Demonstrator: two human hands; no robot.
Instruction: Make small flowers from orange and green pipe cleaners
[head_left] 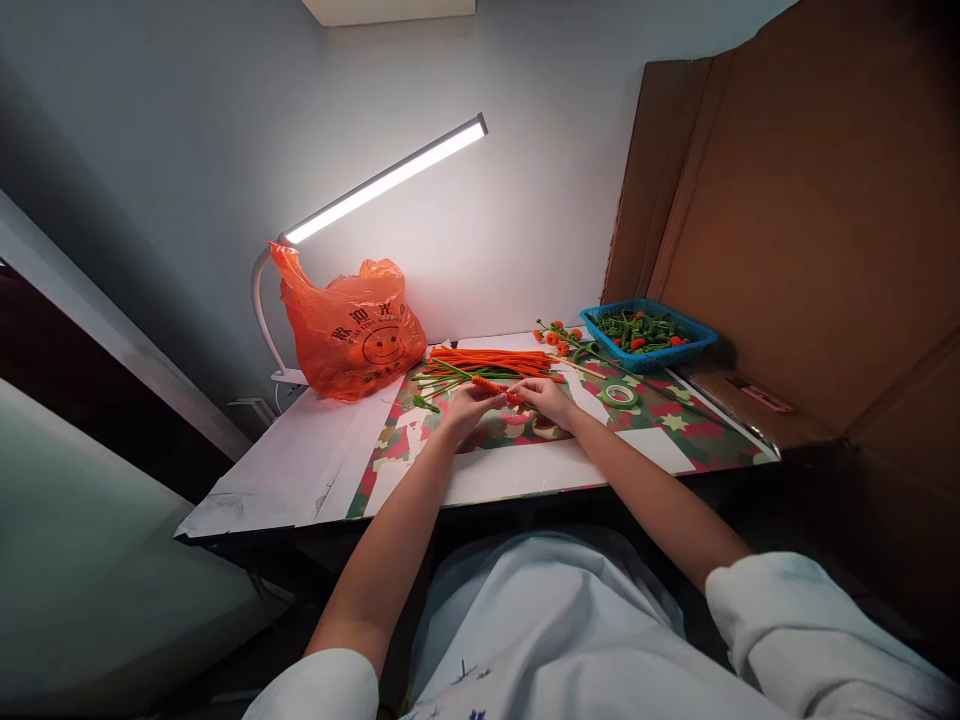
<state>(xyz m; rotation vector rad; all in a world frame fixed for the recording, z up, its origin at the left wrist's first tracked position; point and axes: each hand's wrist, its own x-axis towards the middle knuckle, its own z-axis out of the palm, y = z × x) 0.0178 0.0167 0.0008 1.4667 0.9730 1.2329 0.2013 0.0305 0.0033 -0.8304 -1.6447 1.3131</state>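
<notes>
Between both hands, above the table, is a twisted orange chenille stem (489, 385). A thin green stem runs from its left end up toward the left. My left hand (472, 408) pinches the orange piece from below and the left. Fingers of my right hand (547, 398) close on its right end, with the fingertips of the two hands near each other. Just beyond them lies a bundle of orange chenille stems (491, 358), with green ones beside it. A small green leafy piece (426, 403) rests left of my left hand.
A roll of green tape (619, 397) lies right of my hands. Behind are orange flowers (557, 338) and a blue basket (651, 362) of green and red pieces. An orange plastic bag (352, 335) stands at left under a lit lamp (386, 180). Cardboard (787, 230) walls the right side.
</notes>
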